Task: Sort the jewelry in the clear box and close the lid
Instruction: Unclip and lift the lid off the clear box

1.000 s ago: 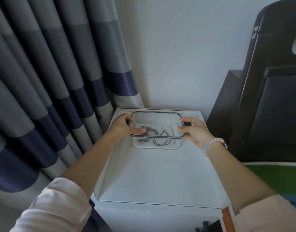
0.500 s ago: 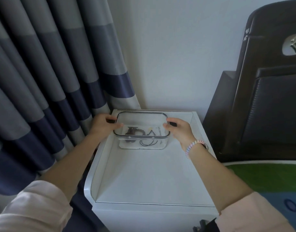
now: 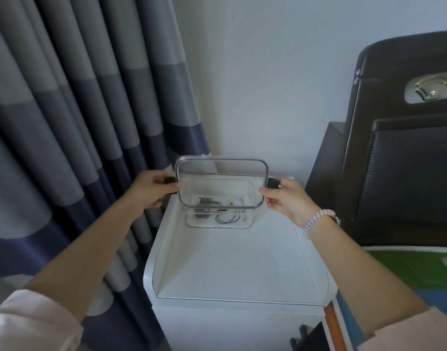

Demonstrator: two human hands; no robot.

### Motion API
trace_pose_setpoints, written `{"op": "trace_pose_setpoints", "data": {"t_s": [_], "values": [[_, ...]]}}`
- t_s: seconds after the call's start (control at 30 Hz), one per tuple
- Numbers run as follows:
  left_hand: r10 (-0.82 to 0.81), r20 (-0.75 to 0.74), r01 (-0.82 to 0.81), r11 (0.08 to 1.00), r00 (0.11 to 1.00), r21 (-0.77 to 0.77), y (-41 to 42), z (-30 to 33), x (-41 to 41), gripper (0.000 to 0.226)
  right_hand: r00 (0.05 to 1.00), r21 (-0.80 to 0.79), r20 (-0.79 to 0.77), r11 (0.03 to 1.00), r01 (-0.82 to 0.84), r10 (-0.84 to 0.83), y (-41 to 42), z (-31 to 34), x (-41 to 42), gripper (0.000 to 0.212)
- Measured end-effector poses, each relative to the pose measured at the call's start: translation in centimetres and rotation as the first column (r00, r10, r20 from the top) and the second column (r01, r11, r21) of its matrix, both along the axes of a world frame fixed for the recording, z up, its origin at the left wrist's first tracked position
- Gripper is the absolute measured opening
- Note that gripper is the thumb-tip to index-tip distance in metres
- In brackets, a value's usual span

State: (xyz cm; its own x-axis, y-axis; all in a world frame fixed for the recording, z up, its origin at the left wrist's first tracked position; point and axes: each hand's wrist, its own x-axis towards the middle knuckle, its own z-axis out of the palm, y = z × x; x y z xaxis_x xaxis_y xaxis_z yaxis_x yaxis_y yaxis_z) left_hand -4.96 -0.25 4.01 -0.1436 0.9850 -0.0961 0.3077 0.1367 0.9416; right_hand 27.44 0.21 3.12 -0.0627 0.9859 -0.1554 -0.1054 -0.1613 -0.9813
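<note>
Striped grey and navy curtains (image 3: 78,122) hang down the left side, their folds falling right beside the white counter (image 3: 232,264), and a plain pale wall fills the middle behind it. On the right a dark padded headboard (image 3: 404,153) stands tall, with a green and blue bed cover (image 3: 414,269) showing just beside the counter's right edge. Nothing crowds the counter top itself; its near half lies bare. Now the lid (image 3: 221,183), clear with a dark rim, is up in the air, tilted towards the camera and held above the clear box (image 3: 219,221), not seated on it. The left hand (image 3: 151,190) is clamped on the lid's left edge, thumb across the dark latch tab there, and the right hand (image 3: 288,198) is clamped on the right edge by the other dark tab, fingers curled round it. A pastel coil bracelet (image 3: 316,220) sits on the right wrist, and pale sleeves show at both lower corners. The clear box rests at the far end of the counter, close to the wall, open at the top. Inside it lies the jewelry (image 3: 217,211): a dark clustered piece at the left, a thin dark looped cord in the middle, and some small pale bits to the right, seen partly through the lid, too small to tell apart.
</note>
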Motion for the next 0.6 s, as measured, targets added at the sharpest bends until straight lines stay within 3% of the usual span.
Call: {"op": "trace_pose_setpoints", "data": {"t_s": [0.1, 0.23, 0.3, 0.37, 0.43, 0.53, 0.6], "values": [[0.016, -0.041, -0.014, 0.998, 0.999, 0.054, -2.8, 0.7, 1.2, 0.011, 0.986, -0.035, -0.156, 0.998, -0.056, 0.05, -2.2, 0.8, 0.8, 0.019], [0.029, 0.228, -0.023, 0.999, 0.973, -0.03, -7.1, 0.0, 2.4, 0.028, 0.911, -0.21, -0.409, 0.977, -0.043, -0.048, -5.1, -0.1, 2.1, 0.005], [0.039, 0.364, 0.001, 0.994, 0.931, -0.108, -8.8, -0.7, 3.0, 0.029, 0.87, -0.289, -0.479, 0.957, -0.03, -0.117, -6.5, -1.3, 2.5, 0.008], [0.096, 0.508, -0.001, 0.983, 0.856, -0.185, -9.8, -1.2, 3.8, 0.031, 0.896, -0.305, -0.422, 0.952, 0.008, -0.142, -7.6, -2.8, 2.6, 0.011], [0.14, 0.545, -0.013, 0.973, 0.827, -0.231, -10.0, -1.8, 4.4, 0.048, 0.935, -0.267, -0.332, 0.963, 0.035, -0.126, -8.7, -4.0, 2.6, 0.011], [0.02, 0.34, 0.061, 0.972, 0.94, -0.226, -10.1, -3.1, 5.4, 0.044, 0.994, -0.221, -0.091, 0.974, 0.046, -0.068, -9.3, -5.1, 2.5, 0.013], [-0.084, 0.178, 0.13, 0.956, 0.98, -0.263, -10.2, -4.1, 6.1, 0.036, 0.999, -0.224, -0.016, 0.974, 0.036, -0.041, -9.5, -5.8, 2.4, 0.011]]}}
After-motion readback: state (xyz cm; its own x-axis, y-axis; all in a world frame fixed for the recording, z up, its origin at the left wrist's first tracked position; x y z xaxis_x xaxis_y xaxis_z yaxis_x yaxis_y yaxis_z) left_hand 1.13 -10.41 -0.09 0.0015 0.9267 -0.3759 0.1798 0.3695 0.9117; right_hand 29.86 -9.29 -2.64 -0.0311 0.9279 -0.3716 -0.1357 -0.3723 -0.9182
